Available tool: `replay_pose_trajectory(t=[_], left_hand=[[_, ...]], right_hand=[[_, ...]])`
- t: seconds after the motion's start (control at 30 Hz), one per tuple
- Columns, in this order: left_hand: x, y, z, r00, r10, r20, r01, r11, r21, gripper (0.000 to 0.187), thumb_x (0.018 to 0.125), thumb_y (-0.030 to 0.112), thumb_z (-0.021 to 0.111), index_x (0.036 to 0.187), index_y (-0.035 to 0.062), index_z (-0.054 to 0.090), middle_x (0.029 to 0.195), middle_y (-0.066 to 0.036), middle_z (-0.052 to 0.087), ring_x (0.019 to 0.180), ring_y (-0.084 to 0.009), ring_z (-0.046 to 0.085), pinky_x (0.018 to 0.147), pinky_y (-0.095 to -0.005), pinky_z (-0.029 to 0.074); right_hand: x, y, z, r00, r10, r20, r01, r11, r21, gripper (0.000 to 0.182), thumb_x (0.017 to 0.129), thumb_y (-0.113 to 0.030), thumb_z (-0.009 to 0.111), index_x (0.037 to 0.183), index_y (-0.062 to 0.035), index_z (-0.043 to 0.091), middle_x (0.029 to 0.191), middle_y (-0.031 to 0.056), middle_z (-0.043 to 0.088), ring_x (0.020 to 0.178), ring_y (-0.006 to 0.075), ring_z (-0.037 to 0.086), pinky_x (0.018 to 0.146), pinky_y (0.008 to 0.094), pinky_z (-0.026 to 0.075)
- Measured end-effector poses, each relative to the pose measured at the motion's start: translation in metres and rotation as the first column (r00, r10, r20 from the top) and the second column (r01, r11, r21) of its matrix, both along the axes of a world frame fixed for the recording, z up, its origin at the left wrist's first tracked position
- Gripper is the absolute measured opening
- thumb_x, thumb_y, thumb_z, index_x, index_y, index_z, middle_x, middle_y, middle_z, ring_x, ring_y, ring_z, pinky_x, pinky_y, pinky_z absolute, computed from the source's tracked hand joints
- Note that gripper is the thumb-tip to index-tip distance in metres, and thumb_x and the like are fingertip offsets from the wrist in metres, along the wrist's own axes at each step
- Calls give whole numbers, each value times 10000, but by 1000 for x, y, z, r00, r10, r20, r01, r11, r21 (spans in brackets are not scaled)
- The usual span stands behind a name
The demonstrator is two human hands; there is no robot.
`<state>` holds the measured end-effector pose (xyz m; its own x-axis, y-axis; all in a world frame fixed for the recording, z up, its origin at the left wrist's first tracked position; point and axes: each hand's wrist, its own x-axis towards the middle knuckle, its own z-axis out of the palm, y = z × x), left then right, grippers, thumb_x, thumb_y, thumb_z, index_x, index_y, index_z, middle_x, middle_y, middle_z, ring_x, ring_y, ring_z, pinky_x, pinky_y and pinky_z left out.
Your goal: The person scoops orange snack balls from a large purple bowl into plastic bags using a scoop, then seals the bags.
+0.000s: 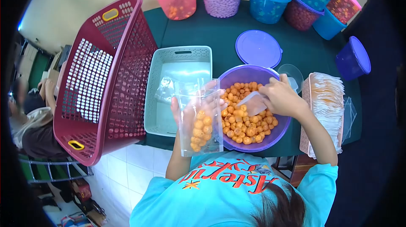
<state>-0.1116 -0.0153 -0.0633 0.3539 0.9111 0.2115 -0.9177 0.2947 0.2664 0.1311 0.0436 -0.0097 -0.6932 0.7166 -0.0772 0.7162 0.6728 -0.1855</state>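
Cupping upright clear bag [198,119], part-filled w/ orange balls [198,134], in loosely curled L hand [202,96] toward tabletop's [179,36] near edge, approx. btwn mint basket [151,89] & purple tub [282,136]. Gripping translucent scoop [253,103] in R hand [281,96], fingers closed round it, blade amid balls in tub. W/ lidded tubs [175,7] along far edge, pkts [327,104] in pink basket [303,132] nr R edge.

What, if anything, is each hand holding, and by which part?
The left hand holds a clear bag from behind, across its upper half. The right hand grips a clear scoop at its back end, mostly hidden by the fingers.
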Motion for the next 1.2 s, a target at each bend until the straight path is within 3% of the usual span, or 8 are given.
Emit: replay_pose_trajectory(t=[0.17, 0.27, 0.67, 0.77, 0.83, 0.93, 1.17, 1.2], left_hand=[[1, -3, -1, 999, -4, 34, 4, 1000, -13, 1032, 668, 717, 445, 1318, -22, 137, 1234, -253, 348, 1057, -337, 447, 895, -405, 403], [0, -4, 0, 998, 8, 68, -6, 1000, -29, 1075, 651, 726, 460, 1301, -65, 131, 1209, -278, 353, 1041, -352, 456, 975, -425, 308], [-2, -15, 8, 991, -18, 135, 23, 999, -34, 1068, 646, 712, 488, 1311, -43, 128, 1224, -280, 337, 1059, -362, 435, 932, -497, 326], [-6, -22, 11, 999, 37, 30, -36, 999, -33, 1076, 635, 716, 495, 1312, -36, 132, 1223, -276, 336, 1041, -348, 444, 892, -487, 366], [-8, -27, 21, 919, 136, -371, -131, 991, 40, 1060, 626, 722, 497, 1298, -36, 185, 1208, -261, 358, 1030, -318, 454, 857, -450, 399], [-7, -28, 34, 899, 161, -408, -91, 978, 186, 966, 633, 619, 599, 1271, -21, 256, 1209, -201, 378, 1066, -242, 439, 901, -357, 381], [-4, -31, 41, 786, 203, -584, -87, 971, 221, 964, 545, 342, 795, 1270, -17, 272, 1203, -148, 380, 1093, -206, 406, 918, -347, 353], [-3, -31, 43, 684, 264, -680, -111, 959, 260, 953, 537, 297, 801, 1272, -11, 278, 1209, -146, 374, 1098, -206, 401, 915, -350, 350]], right_hand=[[-7, -5, -11, 1000, -21, -19, 18, 991, -134, 120, 739, -155, 540, 744, -45, 588, 667, 112, 575, 757, 254, 523, 708, 380, 283], [-7, 2, -1, 999, 48, -6, -46, 910, -412, 135, 744, -186, 528, 712, -60, 567, 650, 121, 570, 738, 265, 530, 702, 378, 267], [-9, 8, -11, 993, -4, -121, -81, 723, -686, 251, 787, -260, 475, 713, -31, 547, 605, 117, 537, 641, 247, 536, 743, 416, 324], [1, 13, -9, 984, 19, -176, -126, 774, -621, 293, 821, -275, 456, 726, -11, 539, 625, 123, 526, 619, 229, 516, 648, 367, 382], [0, 15, 7, 988, -15, -156, -90, 759, -644, 307, 838, -278, 445, 734, -3, 533, 628, 123, 521, 609, 222, 505, 610, 347, 389], [5, 16, 27, 974, -83, -209, -73, 763, -642, 330, 867, -280, 421, 741, 8, 523, 626, 125, 511, 590, 212, 484, 573, 333, 394], [14, 28, 72, 925, -157, -347, -28, 881, -472, 285, 859, -232, 419, 738, 8, 513, 591, 130, 482, 551, 220, 469, 561, 344, 386], [13, 29, 80, 934, -143, -326, -17, 896, -444, 280, 857, -228, 418, 735, 5, 515, 591, 130, 480, 547, 223, 465, 557, 344, 385]])
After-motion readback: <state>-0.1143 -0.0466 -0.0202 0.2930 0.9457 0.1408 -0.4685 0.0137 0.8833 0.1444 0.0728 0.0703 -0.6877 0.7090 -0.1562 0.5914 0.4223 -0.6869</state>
